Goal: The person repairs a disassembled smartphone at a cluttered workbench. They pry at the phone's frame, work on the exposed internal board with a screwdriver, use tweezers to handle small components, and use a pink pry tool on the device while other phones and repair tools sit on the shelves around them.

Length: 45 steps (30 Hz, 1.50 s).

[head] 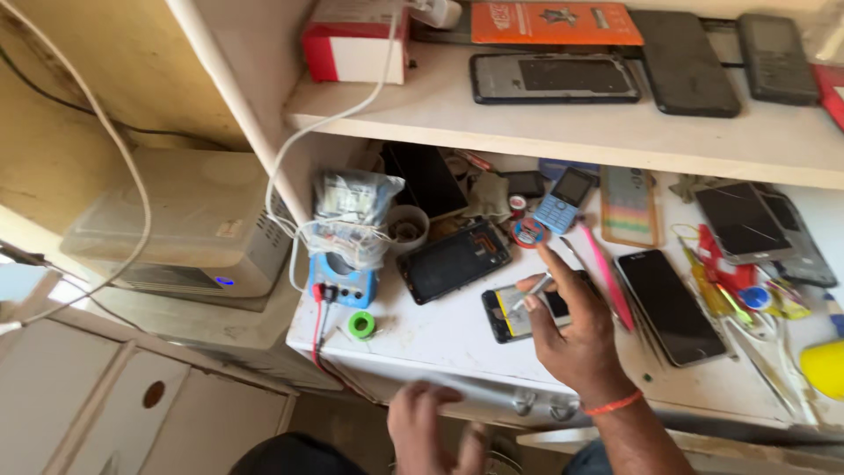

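Hands at the phone-repair bench

Our right hand [576, 339] pinches slim metal tweezers [531, 292], tips on the opened phone [514, 314] lying directly beneath it; our left hand [431, 427], blurred, hangs loosely open below the bench edge [440, 369].

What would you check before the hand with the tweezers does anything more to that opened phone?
1. Tweezers held in right hand: ok.
2. Tip over the opened phone: ok.
3. Opened phone flat on the white worktop: ok.
4. Left hand steadying the phone: not ok, it is below the worktop edge, blurred.
5. Space around the phone: not ok, a black phone and pink tool crowd it.
6. What the tip grips: cannot tell.
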Each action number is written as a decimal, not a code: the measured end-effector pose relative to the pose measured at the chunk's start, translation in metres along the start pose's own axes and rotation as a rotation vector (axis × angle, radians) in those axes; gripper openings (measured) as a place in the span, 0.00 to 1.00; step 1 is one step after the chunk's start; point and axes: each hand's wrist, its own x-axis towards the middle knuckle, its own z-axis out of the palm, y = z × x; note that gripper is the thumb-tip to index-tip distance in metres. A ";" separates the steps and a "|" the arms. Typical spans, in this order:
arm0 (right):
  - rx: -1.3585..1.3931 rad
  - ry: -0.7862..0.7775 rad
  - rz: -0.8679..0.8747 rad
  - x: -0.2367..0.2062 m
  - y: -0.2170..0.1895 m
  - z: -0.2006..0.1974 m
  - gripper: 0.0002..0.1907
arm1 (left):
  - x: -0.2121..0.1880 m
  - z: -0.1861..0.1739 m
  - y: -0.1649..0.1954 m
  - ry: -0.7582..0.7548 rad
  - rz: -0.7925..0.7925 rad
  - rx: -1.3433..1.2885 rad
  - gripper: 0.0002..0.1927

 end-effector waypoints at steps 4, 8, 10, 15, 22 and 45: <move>-0.106 0.020 -0.087 0.000 0.004 0.007 0.34 | 0.030 0.032 -0.027 0.651 -1.020 -0.728 0.29; -0.061 0.030 0.027 0.000 0.002 0.007 0.31 | 0.107 0.045 -0.007 0.775 -1.560 -0.470 0.43; 0.080 0.004 0.076 -0.003 0.000 0.006 0.31 | 0.129 0.058 0.020 0.954 -1.588 -0.283 0.41; -0.114 -0.009 0.025 -0.002 0.004 0.004 0.31 | 0.137 0.050 0.059 0.945 -1.574 -0.021 0.39; 0.095 -0.043 0.044 0.000 0.006 -0.004 0.29 | 0.144 0.044 0.069 0.940 -1.609 -0.016 0.38; -0.039 -0.027 0.055 -0.001 0.008 -0.004 0.30 | 0.157 0.037 0.081 0.922 -1.756 0.029 0.41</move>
